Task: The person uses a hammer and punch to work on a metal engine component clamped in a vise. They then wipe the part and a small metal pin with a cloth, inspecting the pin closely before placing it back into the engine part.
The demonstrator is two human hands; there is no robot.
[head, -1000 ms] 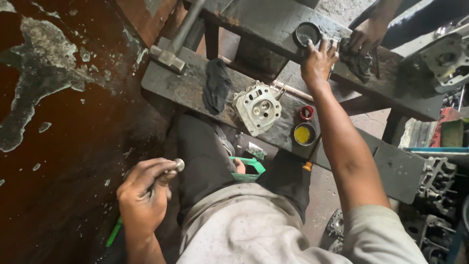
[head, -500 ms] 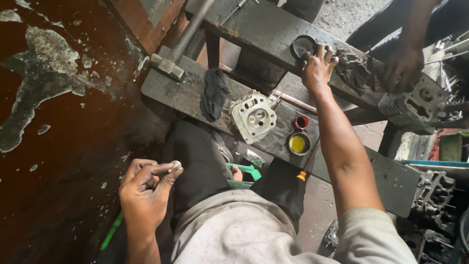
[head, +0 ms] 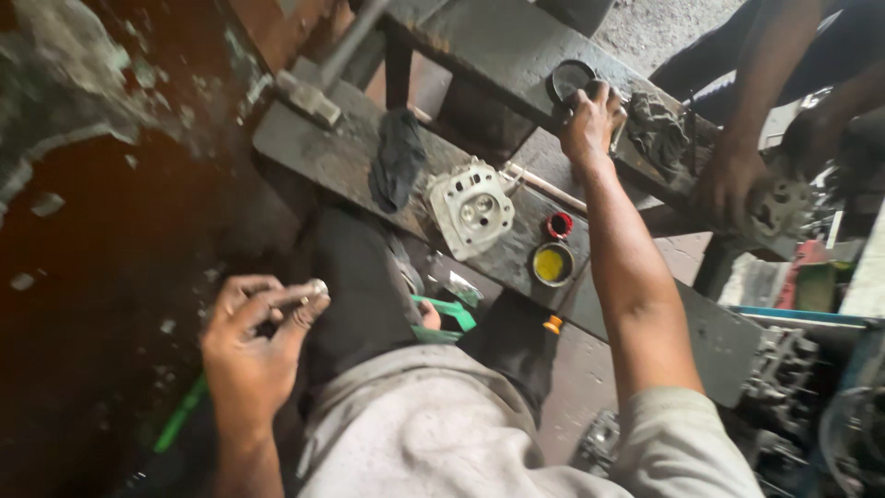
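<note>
Fingers of the left hand [head: 253, 341] pinch one small metal valve [head: 309, 291] above the lap. Right hand [head: 590, 120] grips one round black tin [head: 570, 81] on the bench [head: 332, 157], where one pale cylinder head [head: 470, 207], one yellow-filled tin [head: 552, 265] and one red cap [head: 559, 225] lie.

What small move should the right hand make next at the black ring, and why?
Probably close the fingers on the black ring and lift it. The right hand already rests at its edge on the upper bench, while the left hand holds a small metal part.
</note>
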